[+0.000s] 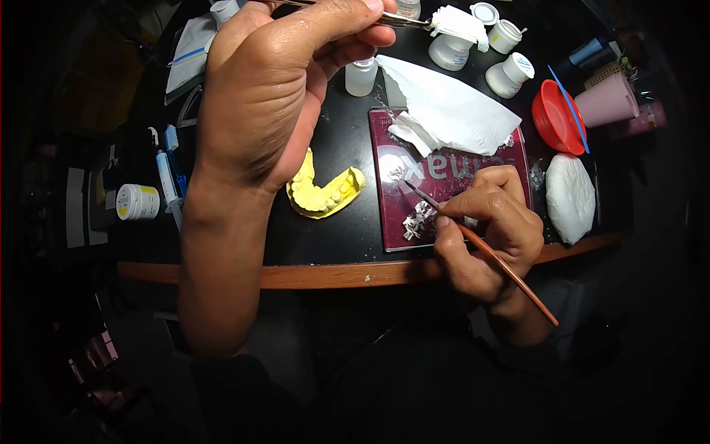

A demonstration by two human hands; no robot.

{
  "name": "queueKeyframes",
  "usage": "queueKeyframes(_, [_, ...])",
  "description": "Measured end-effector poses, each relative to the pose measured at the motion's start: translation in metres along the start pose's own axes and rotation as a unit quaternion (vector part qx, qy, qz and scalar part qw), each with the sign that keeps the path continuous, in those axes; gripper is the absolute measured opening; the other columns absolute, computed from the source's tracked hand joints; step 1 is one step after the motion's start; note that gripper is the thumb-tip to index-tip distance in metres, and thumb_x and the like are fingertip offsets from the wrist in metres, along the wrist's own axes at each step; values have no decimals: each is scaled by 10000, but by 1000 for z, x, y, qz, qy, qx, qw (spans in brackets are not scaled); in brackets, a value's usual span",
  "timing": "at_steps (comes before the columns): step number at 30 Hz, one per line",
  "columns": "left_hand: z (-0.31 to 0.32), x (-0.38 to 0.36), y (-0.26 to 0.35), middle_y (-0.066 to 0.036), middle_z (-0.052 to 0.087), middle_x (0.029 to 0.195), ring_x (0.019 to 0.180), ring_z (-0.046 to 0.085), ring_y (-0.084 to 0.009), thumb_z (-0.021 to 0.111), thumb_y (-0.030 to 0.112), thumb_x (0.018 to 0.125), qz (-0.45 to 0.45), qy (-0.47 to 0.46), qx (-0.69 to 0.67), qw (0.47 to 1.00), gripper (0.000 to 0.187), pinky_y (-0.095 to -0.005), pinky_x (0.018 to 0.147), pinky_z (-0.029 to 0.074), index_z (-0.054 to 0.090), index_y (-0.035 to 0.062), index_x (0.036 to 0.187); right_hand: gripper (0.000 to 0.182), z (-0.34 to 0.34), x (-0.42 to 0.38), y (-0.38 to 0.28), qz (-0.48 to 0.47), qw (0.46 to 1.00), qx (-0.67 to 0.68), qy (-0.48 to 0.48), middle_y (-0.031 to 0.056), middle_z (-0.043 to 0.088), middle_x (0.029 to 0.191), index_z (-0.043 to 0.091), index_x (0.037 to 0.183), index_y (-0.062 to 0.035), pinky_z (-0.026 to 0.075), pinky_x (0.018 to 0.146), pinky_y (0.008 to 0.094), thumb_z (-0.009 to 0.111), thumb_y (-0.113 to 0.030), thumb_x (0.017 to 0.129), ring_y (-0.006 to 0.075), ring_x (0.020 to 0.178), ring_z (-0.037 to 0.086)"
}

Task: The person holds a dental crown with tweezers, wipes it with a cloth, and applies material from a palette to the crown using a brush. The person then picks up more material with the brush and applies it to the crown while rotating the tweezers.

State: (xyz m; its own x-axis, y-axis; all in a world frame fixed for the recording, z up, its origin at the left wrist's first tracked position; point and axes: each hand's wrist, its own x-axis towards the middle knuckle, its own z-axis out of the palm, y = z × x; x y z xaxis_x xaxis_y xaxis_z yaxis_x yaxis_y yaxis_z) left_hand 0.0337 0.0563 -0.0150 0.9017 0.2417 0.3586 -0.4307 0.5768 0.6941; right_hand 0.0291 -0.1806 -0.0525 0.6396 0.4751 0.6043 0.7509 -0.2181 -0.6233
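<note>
Raised close to the camera, my left hand [274, 89] grips slim metal tweezers [403, 21] between thumb and fingers. Their tip points right, by a jar topped with crumpled white tissue [458, 24]; whether it pinches anything is too small to tell. My right hand [492, 233] holds a thin brush [503, 265] with a reddish-brown handle like a pen, its dark tip over a maroon glass slab [392, 214]. Crumpled white bits [419, 220] lie on the slab near the brush. A folded white paper towel [451, 111] covers its far part. Between the hands sits a yellow dental cast [325, 194].
Several white-lidded jars [510, 75] stand at the back right. A red bowl [556, 118] with a blue stick, a pink cup [610, 100] and a white wrapped lump [569, 198] are at right. Left are a jar [138, 202] and a blue toothbrush [174, 152].
</note>
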Motion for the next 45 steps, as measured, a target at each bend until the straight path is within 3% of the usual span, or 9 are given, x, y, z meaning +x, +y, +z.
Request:
queueKeyframes(12, [-5, 5, 7, -188, 719, 978, 868, 711, -239, 685, -12, 947, -22, -27, 48, 998, 203, -326, 736, 555, 619, -103, 1116, 171, 8, 1, 2, -8, 999, -36, -27, 53, 668, 686, 731, 834, 11, 417, 693, 302, 725, 78, 677, 173, 732, 496])
queueKeyframes(16, [2, 0, 4, -185, 712, 944, 853, 703, -228, 690, -4, 946, 26, -6, 42, 999, 200, -309, 723, 542, 618, -113, 1098, 166, 8, 1, 1, -5, 999, -39, -33, 55, 677, 694, 734, 835, 15, 414, 692, 300, 721, 76, 681, 172, 736, 491])
queueKeyframes(24, [-1, 5, 9, -158, 700, 905, 796, 670, -186, 692, 5, 941, -19, -46, 47, 998, 175, -280, 689, 512, 634, -108, 1062, 151, 11, -1, 5, -6, 999, -36, -12, 40, 633, 652, 747, 782, -9, 406, 657, 328, 750, -23, 632, 192, 693, 519])
queueKeyframes(30, [14, 0, 12, -147, 698, 910, 805, 688, -179, 710, 6, 932, -31, 24, 26, 999, 329, -280, 698, 530, 552, -109, 1196, 143, 10, 0, 4, 7, 999, -29, -11, 32, 645, 657, 755, 795, -11, 407, 668, 319, 758, -19, 652, 179, 697, 518])
queueKeyframes(32, [13, 1, 13, -168, 702, 996, 877, 705, -196, 710, 35, 939, -36, 28, 78, 996, 470, -305, 799, 537, 455, -109, 1307, 137, 10, 0, 3, 17, 1000, -14, -7, 28, 649, 660, 757, 801, -13, 410, 676, 313, 759, -14, 664, 173, 701, 519])
queueKeyframes(34, [-5, 5, 7, -211, 711, 1158, 1014, 722, -228, 702, 99, 957, -32, -3, 208, 978, 667, -349, 990, 533, 315, -112, 1458, 131, 9, 0, 2, 31, 999, 9, 1, 25, 652, 662, 757, 805, -15, 413, 683, 306, 758, -7, 674, 167, 705, 519])
queueKeyframes(35, [1, 6, 8, -208, 724, 1131, 996, 728, -227, 721, 103, 940, -25, -37, 198, 979, 710, -346, 969, 534, 296, -113, 1467, 127, 7, 0, 2, 33, 999, 23, 3, 26, 654, 665, 754, 803, -17, 415, 689, 305, 756, -5, 677, 165, 706, 519])
queueKeyframes(42, [9, 3, 8, -150, 676, 1104, 981, 695, -194, 705, 44, 938, -108, 7, 81, 991, 696, -336, 954, 548, 294, -65, 1489, 117, -20, 12, 3, -23, 987, 149, 52, 34, 672, 718, 657, 830, -47, 407, 777, 348, 703, -9, 729, 182, 782, 501])
queueKeyframes(45, [13, 2, 11, -135, 650, 1097, 989, 686, -197, 690, 28, 941, -137, 0, 32, 990, 667, -346, 967, 543, 317, -33, 1491, 187, -36, 38, 0, -102, 972, 194, 87, 51, 696, 739, 696, 916, -32, 409, 792, 345, 684, -32, 730, 183, 841, 512])
